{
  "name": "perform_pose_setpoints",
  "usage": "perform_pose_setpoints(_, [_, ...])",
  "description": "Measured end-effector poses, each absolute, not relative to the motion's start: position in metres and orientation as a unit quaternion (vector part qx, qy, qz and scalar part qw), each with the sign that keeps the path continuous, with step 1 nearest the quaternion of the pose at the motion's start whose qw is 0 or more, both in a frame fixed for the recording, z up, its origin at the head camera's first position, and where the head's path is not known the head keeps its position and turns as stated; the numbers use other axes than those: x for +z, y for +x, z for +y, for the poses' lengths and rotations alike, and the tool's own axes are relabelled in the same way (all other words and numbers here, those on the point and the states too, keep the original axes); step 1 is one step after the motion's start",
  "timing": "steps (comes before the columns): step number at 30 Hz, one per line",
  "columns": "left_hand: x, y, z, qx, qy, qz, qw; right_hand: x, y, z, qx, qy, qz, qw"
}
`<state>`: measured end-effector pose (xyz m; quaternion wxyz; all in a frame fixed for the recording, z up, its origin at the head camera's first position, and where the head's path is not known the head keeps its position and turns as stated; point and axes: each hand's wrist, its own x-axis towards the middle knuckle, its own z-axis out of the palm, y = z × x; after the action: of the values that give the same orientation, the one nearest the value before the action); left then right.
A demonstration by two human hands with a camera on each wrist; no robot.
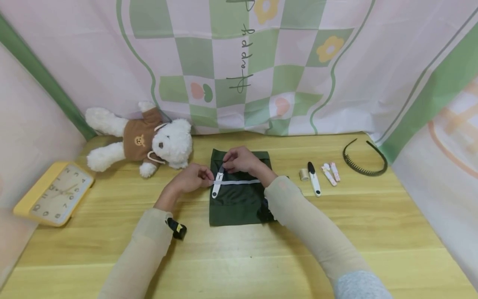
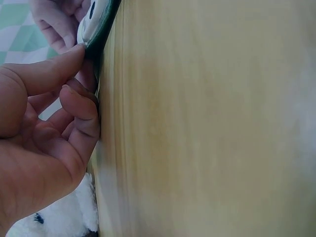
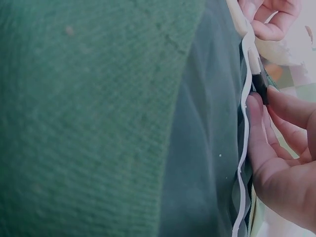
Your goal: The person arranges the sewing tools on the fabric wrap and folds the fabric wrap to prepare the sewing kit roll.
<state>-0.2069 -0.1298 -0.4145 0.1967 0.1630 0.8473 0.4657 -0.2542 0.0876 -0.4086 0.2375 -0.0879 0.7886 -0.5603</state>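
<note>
A dark green cloth piece (image 1: 233, 214) lies on the table, with a white band (image 1: 239, 182) running across it. Near its left edge, a slim white tool with a black end (image 1: 216, 190) slants across the cloth, and the band crosses over it. My right hand (image 1: 242, 161) pinches the black end between thumb and fingers, as the right wrist view also shows. With thumb and forefinger, my left hand (image 1: 192, 177) pinches the cloth's left edge by the band's end. In the left wrist view the tool's white end (image 2: 94, 22) shows just beyond the left thumb.
Right of the cloth lie a small beige spool (image 1: 304, 174), a second white tool with a black end (image 1: 314, 179), pink hair clips (image 1: 329, 174) and a black toothed headband (image 1: 364, 169). At left are a white teddy bear (image 1: 173, 143) and a yellow clock (image 1: 56, 193). A checked curtain (image 1: 231, 54) hangs behind.
</note>
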Motion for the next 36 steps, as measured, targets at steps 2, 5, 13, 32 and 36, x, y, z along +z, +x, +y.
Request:
perform_pose_setpoints(2, [-0.4143,-0.2066,-0.13,0.467,0.162,0.846,0.198,-0.4089,-0.254,0.0875,-0.557,-0.092,0.789,0.241])
perform_pose_setpoints(5, [-0.4143,-0.2059,-0.1304,0.469,0.161,0.845,0.2,-0.4095,-0.2535,0.0876,-0.55,-0.097,0.793,0.244])
perform_pose_setpoints(13, [-0.4149,-0.2058,-0.131,0.467,0.157,0.846,0.204,-0.4118,-0.253,0.0884,-0.543,-0.101,0.795,0.251])
perform_pose_setpoints(32, [-0.4146,-0.2059,-0.1303,0.464,0.16,0.848,0.201,-0.4095,-0.2517,0.0903,-0.539,-0.105,0.791,0.269])
perform_pose_setpoints(36, [-0.4149,-0.2071,-0.1312,0.46,0.163,0.849,0.202,-0.408,-0.2523,0.0898,-0.533,-0.109,0.795,0.267])
